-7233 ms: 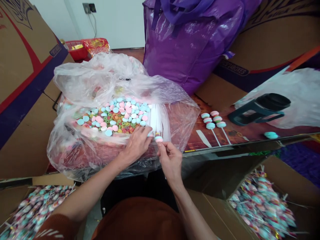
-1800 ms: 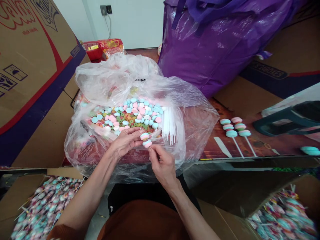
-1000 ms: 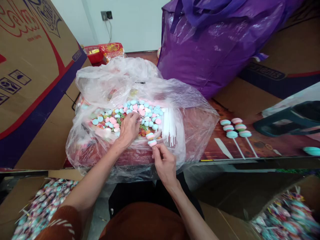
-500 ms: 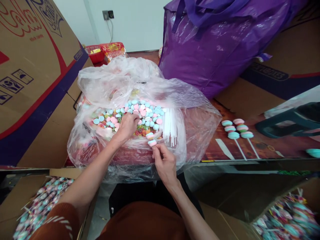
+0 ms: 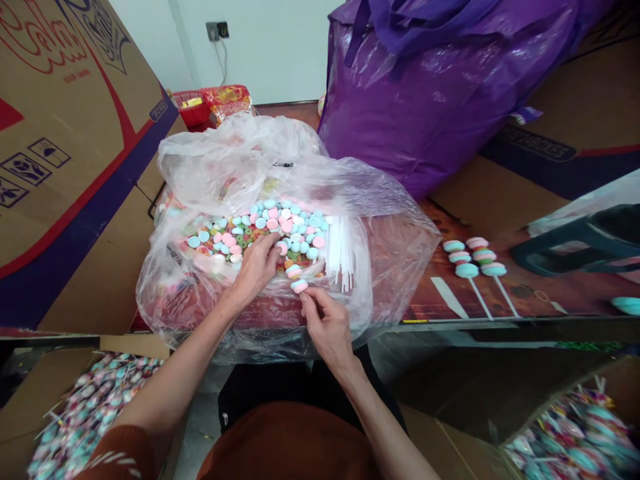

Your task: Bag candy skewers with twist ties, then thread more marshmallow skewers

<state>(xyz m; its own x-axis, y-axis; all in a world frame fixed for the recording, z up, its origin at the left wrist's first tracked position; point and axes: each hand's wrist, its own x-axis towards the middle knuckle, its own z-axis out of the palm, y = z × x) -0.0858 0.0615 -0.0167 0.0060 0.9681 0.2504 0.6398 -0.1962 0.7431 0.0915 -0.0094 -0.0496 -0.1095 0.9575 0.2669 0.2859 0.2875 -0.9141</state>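
A clear plastic bag (image 5: 390, 247) lies open on the table, full of pink and blue disc candies (image 5: 280, 223), small coloured rings and a bundle of white sticks (image 5: 340, 250). My right hand (image 5: 325, 327) pinches a stick carrying two stacked candies (image 5: 297, 279), pink and blue, just in front of the bag's opening. My left hand (image 5: 255, 267) is closed on a pink candy (image 5: 283, 248) at the pile's near edge, close to the top of the stick.
Two finished candy skewers (image 5: 475, 260) lie on the table right of the bag. A purple bag (image 5: 430, 87) stands behind. Cardboard boxes flank both sides; boxes of wrapped lollipops (image 5: 85, 413) sit at lower left and lower right. A dark tool (image 5: 580, 237) is far right.
My left hand reached into the candy pile and has come back toward the stick with a pink candy. My right hand has kept the stick nearly still.
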